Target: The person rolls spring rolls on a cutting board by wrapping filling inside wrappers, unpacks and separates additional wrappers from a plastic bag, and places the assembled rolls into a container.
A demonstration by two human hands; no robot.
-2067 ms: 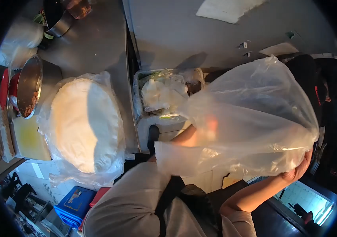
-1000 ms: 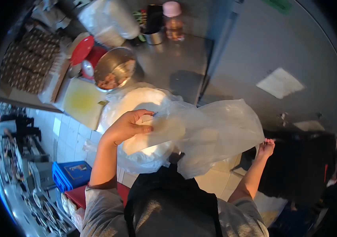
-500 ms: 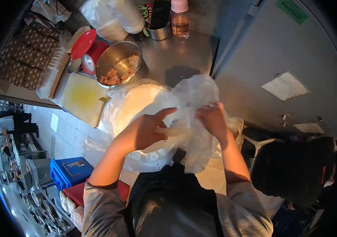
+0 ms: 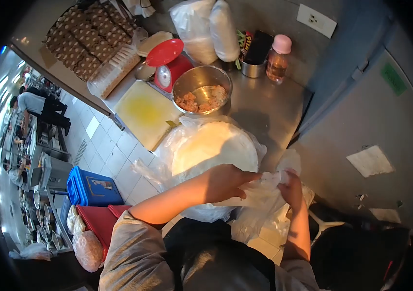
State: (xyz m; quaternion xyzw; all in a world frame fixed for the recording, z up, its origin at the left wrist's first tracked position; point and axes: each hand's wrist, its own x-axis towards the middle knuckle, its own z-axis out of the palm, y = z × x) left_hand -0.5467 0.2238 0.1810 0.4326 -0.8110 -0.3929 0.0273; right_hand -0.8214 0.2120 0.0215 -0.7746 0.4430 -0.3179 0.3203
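A clear plastic bag (image 4: 260, 196) is bunched between my two hands and hangs down in front of my apron. My right hand (image 4: 291, 190) is closed on its gathered edge. My left hand (image 4: 227, 183) reaches across to the same bunched edge, its index finger on the plastic and its thumb bent below; the other fingers are mostly hidden. Just beyond my left forearm lies a round stack of thin white sheets (image 4: 216, 148), loosely surrounded by crumpled clear plastic (image 4: 167, 145). My arm covers the stack's near side.
Behind the stack a steel bowl (image 4: 201, 80) holds an orange-pink minced mixture. A stained cutting board (image 4: 143, 114), a red scale (image 4: 172, 72) and a pink-capped bottle (image 4: 277, 60) share the counter. A grey cabinet door (image 4: 357, 116) stands at right; a blue bin (image 4: 95, 189) is at left.
My left hand has moved right, up to the bag's edge beside my right hand. The raised part of the bag has come down and is gathered. The camera view has shifted.
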